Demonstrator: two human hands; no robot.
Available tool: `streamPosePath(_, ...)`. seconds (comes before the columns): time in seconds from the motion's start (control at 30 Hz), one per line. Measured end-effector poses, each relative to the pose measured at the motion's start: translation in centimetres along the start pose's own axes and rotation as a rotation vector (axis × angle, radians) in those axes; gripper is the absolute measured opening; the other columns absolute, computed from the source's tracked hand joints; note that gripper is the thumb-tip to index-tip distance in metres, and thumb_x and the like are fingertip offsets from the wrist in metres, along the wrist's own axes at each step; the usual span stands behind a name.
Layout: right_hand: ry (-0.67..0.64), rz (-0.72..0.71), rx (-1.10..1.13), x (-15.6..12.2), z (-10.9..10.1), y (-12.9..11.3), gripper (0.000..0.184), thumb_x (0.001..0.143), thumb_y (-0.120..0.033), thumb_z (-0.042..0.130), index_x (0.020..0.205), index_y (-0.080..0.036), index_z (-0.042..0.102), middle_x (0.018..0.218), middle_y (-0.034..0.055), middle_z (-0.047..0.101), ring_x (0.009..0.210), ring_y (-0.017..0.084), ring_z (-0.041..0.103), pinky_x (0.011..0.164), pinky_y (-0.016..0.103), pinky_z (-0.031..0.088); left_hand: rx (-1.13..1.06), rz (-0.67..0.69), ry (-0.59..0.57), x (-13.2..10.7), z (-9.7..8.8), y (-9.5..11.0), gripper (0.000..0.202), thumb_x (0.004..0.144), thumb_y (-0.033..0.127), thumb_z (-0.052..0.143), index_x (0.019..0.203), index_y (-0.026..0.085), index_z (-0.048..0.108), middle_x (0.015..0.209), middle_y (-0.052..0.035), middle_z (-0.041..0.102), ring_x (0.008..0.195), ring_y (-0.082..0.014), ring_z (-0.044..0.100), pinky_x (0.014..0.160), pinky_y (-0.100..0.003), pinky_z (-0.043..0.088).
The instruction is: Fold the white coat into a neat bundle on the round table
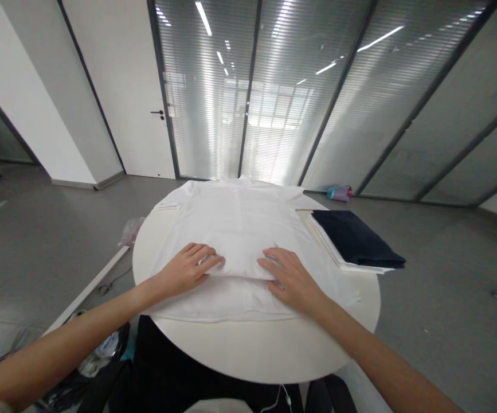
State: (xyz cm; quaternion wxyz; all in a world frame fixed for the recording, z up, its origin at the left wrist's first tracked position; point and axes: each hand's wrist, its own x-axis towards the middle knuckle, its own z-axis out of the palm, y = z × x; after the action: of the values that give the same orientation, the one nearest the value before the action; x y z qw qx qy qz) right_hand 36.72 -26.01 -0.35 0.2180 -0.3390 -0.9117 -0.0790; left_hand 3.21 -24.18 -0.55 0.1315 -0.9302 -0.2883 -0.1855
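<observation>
Round white tabletop (pixel 252 350) below me: white shirt (pixel 235 226) lies near its middle, folded band (pixel 239 264) running crosswise. My left hand (pixel 186 269) and right hand (pixel 289 281) rest flat on it, fingers (pixel 208 256) spread, gripping nothing (both about equally near).

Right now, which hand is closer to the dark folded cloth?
Right. The right hand rests on the white shirt, below and left of the dark folded cloth, not touching it. The left hand lies farther away, on the shirt's other side.
</observation>
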Motion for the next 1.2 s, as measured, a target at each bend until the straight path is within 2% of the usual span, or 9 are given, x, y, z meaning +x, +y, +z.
streamPosePath(0.1,0.005,0.016,0.021,0.3,0.4,1.7,0.065,0.078,-0.009,0.062,0.14,-0.02,0.048,0.137,0.0156,0.052,0.127,0.031,0.046,0.103,0.051,0.043,0.027,-0.024,-0.011,0.6,0.0,-1.1,0.058,0.084,0.019,0.069,0.138,0.02,0.048,0.121,-0.0135,0.059,0.109,-0.0282,0.057,0.092,-0.042,0.047)
streamPosePath(0.23,0.012,0.038,-0.061,1.1,1.0,3.8,0.073,0.07,0.0,0.06,0.14,-0.019,0.051,0.135,0.0166,0.053,0.12,0.032,0.05,0.097,0.05,0.046,0.097,-0.037,-0.107,1.5,0.2,-2.4,0.069,0.082,0.031,0.073,0.144,0.021,0.044,0.123,-0.0141,0.058,0.101,-0.0285,0.06,0.089,-0.043,0.049)
streamPosePath(0.33,-0.006,-0.002,-0.152,2.1,1.2,4.9,0.075,0.069,0.005,0.054,0.14,-0.019,0.053,0.135,0.017,0.055,0.117,0.031,0.051,0.094,0.049,0.046,0.125,-0.05,-0.185,2.1,0.3,-3.0,0.07,0.085,0.016,0.063,0.149,0.025,0.038,0.127,-0.0125,0.056,0.091,-0.0225,0.064,0.084,-0.038,0.051)
streamPosePath(0.43,-0.026,-0.038,-0.208,2.8,1.3,5.7,0.068,0.077,0.006,0.049,0.14,-0.018,0.055,0.129,0.0173,0.06,0.112,0.029,0.054,0.091,0.046,0.047,0.11,-0.072,-0.205,2.4,0.9,-3.7,0.073,0.085,0.004,0.05,0.152,0.026,0.033,0.139,-0.0128,0.051,0.083,-0.0168,0.067,0.079,-0.034,0.053)
streamPosePath(0.63,-0.009,-0.064,-0.275,2.9,2.1,6.3,0.056,0.09,0.0,0.045,0.141,-0.02,0.055,0.125,0.0148,0.064,0.109,0.027,0.056,0.093,0.044,0.047,0.133,-0.022,-0.125,2.4,2.7,-5.1,0.061,0.09,0.005,0.043,0.148,0.022,0.042,0.138,-0.0155,0.056,0.094,-0.022,0.069,0.082,-0.037,0.053)
streamPosePath(0.8,-0.033,-0.021,-0.208,2.4,3.0,6.3,0.061,0.088,0.004,0.04,0.142,-0.019,0.055,0.125,0.0157,0.063,0.11,0.025,0.057,0.094,0.043,0.051,0.141,-0.013,-0.139,2.7,3.2,-4.9,0.053,0.093,0.008,0.045,0.144,0.019,0.048,0.138,-0.0163,0.058,0.096,-0.023,0.07,0.081,-0.037,0.053)
streamPosePath(1.0,-0.065,0.051,-0.026,2.4,2.9,6.2,0.066,0.082,0.005,0.043,0.143,-0.019,0.052,0.128,0.0149,0.058,0.119,0.024,0.053,0.097,0.043,0.051,0.074,-0.011,-0.154,2.2,2.7,-5.4,0.058,0.093,0.007,0.042,0.148,0.023,0.043,0.142,-0.012,0.056,0.1,-0.0204,0.069,0.085,-0.034,0.052)
streamPosePath(1.1,-0.119,0.1,0.141,2.7,1.9,7.1,0.066,0.082,0.003,0.042,0.142,-0.022,0.053,0.129,0.0126,0.058,0.121,0.021,0.054,0.101,0.044,0.049,0.006,-0.023,-0.162,1.8,1.7,-6.1,0.058,0.093,0.008,0.041,0.147,0.028,0.045,0.142,-0.0094,0.056,0.093,-0.0174,0.07,0.087,-0.034,0.053)
streamPosePath(1.2,-0.153,0.201,0.257,3.7,0.3,7.5,0.061,0.082,0.001,0.038,0.133,-0.021,0.061,0.129,0.0112,0.06,0.121,0.02,0.056,0.107,0.043,0.045,-0.083,-0.129,-0.092,2.3,-0.2,-6.2,0.045,0.093,0.013,0.041,0.132,0.026,0.062,0.136,-0.0076,0.061,0.091,-0.018,0.07,0.089,-0.037,0.054)
